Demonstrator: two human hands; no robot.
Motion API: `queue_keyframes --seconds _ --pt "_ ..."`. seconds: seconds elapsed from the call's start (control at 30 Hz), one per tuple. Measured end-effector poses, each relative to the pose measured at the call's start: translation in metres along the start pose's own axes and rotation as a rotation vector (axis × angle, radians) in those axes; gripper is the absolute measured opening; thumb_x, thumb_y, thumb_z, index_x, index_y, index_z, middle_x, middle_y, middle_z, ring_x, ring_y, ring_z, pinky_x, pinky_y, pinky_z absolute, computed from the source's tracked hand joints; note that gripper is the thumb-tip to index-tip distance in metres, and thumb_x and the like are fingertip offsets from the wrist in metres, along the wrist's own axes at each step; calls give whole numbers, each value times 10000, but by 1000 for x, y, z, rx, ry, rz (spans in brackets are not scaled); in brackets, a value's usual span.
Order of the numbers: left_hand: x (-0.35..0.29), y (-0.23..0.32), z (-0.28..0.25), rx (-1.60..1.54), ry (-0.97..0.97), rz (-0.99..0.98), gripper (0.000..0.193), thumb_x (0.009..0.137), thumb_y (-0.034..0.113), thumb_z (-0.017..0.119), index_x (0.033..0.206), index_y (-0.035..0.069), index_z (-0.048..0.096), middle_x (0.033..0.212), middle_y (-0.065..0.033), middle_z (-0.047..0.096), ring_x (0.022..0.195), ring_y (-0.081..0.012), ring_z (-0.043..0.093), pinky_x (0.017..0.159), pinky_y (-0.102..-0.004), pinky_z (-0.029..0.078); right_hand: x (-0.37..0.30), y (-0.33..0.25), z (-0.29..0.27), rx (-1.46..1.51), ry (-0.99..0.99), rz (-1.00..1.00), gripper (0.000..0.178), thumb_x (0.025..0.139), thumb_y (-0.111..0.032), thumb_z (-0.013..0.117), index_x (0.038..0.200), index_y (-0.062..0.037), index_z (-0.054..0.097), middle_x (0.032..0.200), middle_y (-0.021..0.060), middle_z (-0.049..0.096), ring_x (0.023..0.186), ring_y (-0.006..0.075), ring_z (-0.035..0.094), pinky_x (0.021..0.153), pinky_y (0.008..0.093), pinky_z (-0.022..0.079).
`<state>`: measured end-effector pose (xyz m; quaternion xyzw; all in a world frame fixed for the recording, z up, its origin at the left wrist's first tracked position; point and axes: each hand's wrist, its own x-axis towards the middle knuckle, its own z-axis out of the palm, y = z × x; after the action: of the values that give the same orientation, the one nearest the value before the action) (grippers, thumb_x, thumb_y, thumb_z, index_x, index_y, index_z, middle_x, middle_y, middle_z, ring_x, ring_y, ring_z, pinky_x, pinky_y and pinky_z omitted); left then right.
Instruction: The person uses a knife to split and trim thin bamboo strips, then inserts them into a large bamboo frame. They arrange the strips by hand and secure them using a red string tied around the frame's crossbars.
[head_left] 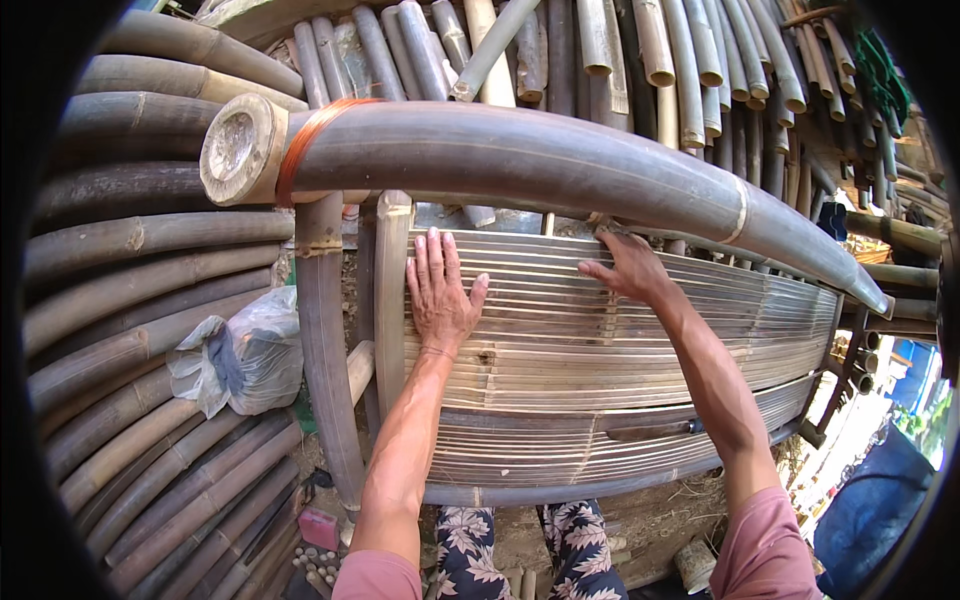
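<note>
Directly beneath the flattened left hand (445,295) and the right hand (630,267) (its grip unclear) lies the slatted bamboo panel (560,330).

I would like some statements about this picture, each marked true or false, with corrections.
1. The left hand lies on the bamboo slats. True.
2. The right hand holds the knife. False: the knife lies on the slats; the hand is at their far edge.
3. Orange binding wraps the thick pole. True.
4. The plastic bag is on the person's right. False: it is on the left.
</note>
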<state>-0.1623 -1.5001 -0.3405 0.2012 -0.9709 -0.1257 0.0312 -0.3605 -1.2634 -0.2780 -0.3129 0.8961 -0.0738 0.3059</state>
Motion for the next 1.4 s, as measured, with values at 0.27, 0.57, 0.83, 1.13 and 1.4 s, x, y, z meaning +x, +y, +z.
queue_keyframes --seconds 0.27,0.57,0.83,1.13,1.4 --pt "20 12 -1 -76 -13 26 992 908 694 409 1527 -34 146 1596 -245 89 1485 -409 41 1189 -550 57 15 15 -10 35 -16 47 825 656 -802 673 789 13 695 720 201 669 778 355 683 739 451 520" --pt "22 20 -2 -175 -72 76 1129 845 764 461 1537 -24 43 1599 -258 12 1481 -433 -13 1169 -589 34 -13 10 -38 14 247 -87 728 667 -684 770 773 32 692 631 128 642 607 267 645 578 391 503" --pt "22 19 -9 -265 -136 100 1158 811 713 566 1544 -3 27 1608 -232 -6 1485 -418 -42 1175 -589 30 -26 -2 -51 -7 147 29 780 651 -682 774 892 58 712 759 190 696 740 335 691 695 422 542" --pt "38 -13 -20 -257 122 105 948 918 713 372 1543 38 144 1608 -197 107 1492 -354 81 1205 -500 101 -12 -3 -51 22 109 66 814 630 -711 774 842 72 709 779 192 681 745 318 669 704 424 523" --pt "102 -2 0 -160 244 216 814 891 693 420 1285 -7 553 1361 -220 510 1330 -376 425 1138 -601 205 -14 -2 -42 -73 270 45 705 656 -649 797 819 31 706 777 181 686 730 306 677 684 406 528"
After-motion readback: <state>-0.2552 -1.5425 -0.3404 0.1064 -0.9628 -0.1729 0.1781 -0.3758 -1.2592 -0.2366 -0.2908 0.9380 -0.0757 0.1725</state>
